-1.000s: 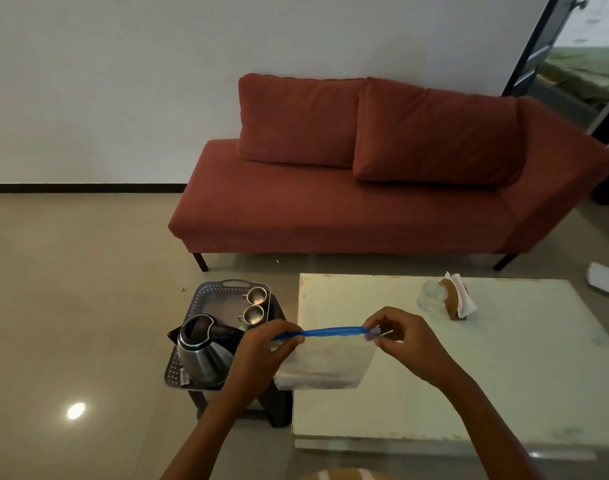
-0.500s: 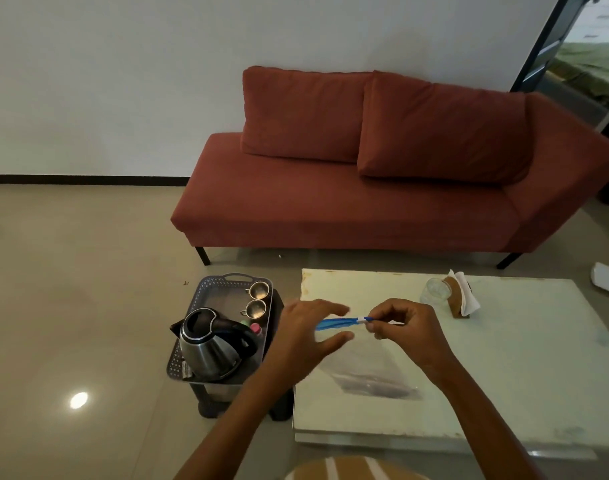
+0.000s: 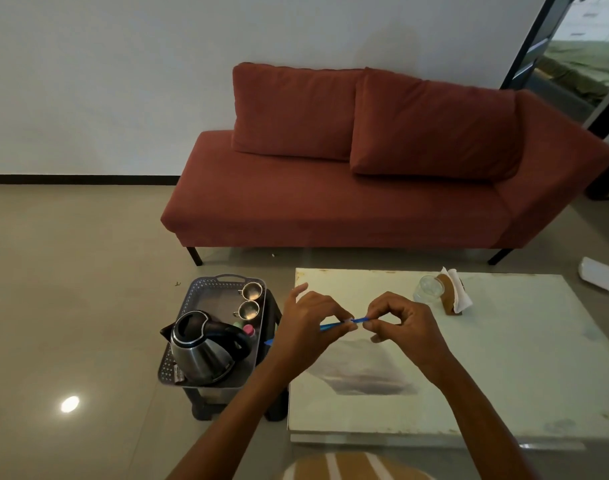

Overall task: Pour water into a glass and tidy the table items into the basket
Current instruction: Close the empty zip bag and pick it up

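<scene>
Sam: Look, the left hand was spread open a moment ago. Now its thumb and finger pinch the blue strip on the clear bag, and one finger sticks up.

Lia: And the right hand?

Sam: It pinches the same strip. The two hands are just beside each other.

Lia: Can you see the whole strip?

Sam: No, the left hand hides part of it. One blue tip peeks out by the left wrist.

Lia: What is in the bag?

Sam: Only a dark blur low down, so I cannot tell. I also cannot tell if the bag touches the table or hangs just over it.

Lia: Where is it?

Sam: Over the near left part of the table, close to the left edge. The basket sits on a dark stool just beside that edge.

Lia: What is inside?

Sam: The kettle is at the near end and two metal cups at the far end. A pink thing and a green thing hide half behind the kettle.

Lia: And the glass?

Sam: It is by the far edge, just beside a napkin holder, well apart from the hands.

Lia: Is there room to move?

Sam: Bare tabletop runs to the right of the right hand. Open floor lies left of the basket, and between the table and the sofa. A white thing is cut off at the right edge.
</scene>
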Motion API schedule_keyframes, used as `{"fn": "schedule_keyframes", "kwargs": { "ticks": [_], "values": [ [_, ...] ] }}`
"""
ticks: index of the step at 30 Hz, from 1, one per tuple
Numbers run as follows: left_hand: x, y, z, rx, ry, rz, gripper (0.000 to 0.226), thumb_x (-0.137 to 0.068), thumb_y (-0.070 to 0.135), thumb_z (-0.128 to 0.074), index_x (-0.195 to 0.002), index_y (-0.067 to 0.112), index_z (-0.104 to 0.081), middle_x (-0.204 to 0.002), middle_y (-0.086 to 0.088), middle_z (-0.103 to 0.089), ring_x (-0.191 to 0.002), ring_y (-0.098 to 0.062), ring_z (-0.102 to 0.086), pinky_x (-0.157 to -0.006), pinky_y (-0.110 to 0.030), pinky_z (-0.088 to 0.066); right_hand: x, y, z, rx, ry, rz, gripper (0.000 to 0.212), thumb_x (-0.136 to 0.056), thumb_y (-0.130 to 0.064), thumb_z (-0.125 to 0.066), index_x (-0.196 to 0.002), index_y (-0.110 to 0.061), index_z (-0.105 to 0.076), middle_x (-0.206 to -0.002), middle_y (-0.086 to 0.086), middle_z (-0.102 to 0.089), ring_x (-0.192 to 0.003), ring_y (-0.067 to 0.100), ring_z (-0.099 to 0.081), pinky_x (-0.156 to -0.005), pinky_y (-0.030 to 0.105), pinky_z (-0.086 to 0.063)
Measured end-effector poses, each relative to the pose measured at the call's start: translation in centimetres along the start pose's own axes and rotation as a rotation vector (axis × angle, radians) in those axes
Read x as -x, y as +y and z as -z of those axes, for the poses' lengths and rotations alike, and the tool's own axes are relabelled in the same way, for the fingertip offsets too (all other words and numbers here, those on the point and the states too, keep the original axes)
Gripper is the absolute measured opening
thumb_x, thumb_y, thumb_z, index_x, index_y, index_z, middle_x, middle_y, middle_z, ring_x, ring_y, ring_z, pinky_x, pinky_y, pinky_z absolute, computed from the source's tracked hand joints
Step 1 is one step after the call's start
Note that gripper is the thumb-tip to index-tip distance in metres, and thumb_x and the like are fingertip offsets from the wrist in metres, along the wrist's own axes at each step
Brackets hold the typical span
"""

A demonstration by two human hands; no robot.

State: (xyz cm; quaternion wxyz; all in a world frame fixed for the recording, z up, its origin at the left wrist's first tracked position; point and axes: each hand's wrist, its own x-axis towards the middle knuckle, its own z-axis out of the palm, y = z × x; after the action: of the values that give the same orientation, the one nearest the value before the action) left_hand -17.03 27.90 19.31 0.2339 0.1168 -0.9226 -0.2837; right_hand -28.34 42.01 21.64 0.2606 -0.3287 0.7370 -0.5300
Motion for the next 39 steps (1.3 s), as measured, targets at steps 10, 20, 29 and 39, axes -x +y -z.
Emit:
{"fn": "schedule_keyframes", "kwargs": {
  "ticks": [10,20,29,39],
  "values": [
    [1.6,-3.9,2.6,-0.068,0.065,0.060,0.037,-0.079,0.050,-0.048,-0.081,0.021,-0.071,-0.082,0.007,-0.072,-0.082,-0.002,-0.058,-0.100,-0.044,-0.033,-0.6,0.2,3.2,-0.170,0.124,-0.027,0.010,-0.073,-0.006,-0.071,-0.072,-0.013,-0.064,-0.069,-0.006,-0.066,-0.072,0.019,-0.062,-0.063,0.030,-0.060],
    [1.8,-5.4,4.3,-0.125,0.132,0.029,0.046,-0.081,0.058,-0.045,-0.079,0.020,-0.070,-0.076,0.006,-0.072,-0.075,0.000,-0.056,-0.089,-0.031,-0.035,-1.2,0.1,4.2,-0.179,0.177,-0.011,0.016,-0.077,0.005,-0.066,-0.074,-0.011,-0.064,-0.068,-0.007,-0.065,-0.066,0.010,-0.064,-0.062,0.026,-0.059],
    [1.4,-5.2,5.3,-0.008,0.126,0.075,0.055,-0.083,0.065,-0.042,-0.086,0.017,-0.067,-0.080,0.005,-0.069,-0.072,0.004,-0.057,-0.076,-0.021,-0.044,-1.4,-0.3,4.0,-0.215,0.199,0.011,0.014,-0.079,0.001,-0.065,-0.076,-0.013,-0.063,-0.070,-0.002,-0.067,-0.067,0.017,-0.065,-0.064,0.026,-0.059],
    [-1.1,-0.4,6.1,0.896,0.202,0.423,0.013,-0.097,0.012,-0.038,-0.091,0.010,-0.049,-0.077,0.003,-0.075,-0.070,-0.012,-0.072,-0.058,-0.017,-0.054,-2.9,0.7,4.0,-0.569,-0.003,-0.027,0.058,-0.039,-0.044,-0.090,-0.082,-0.015,-0.064,-0.074,0.001,-0.071,-0.071,0.015,-0.067,-0.065,0.021,-0.052]
  ]
}}
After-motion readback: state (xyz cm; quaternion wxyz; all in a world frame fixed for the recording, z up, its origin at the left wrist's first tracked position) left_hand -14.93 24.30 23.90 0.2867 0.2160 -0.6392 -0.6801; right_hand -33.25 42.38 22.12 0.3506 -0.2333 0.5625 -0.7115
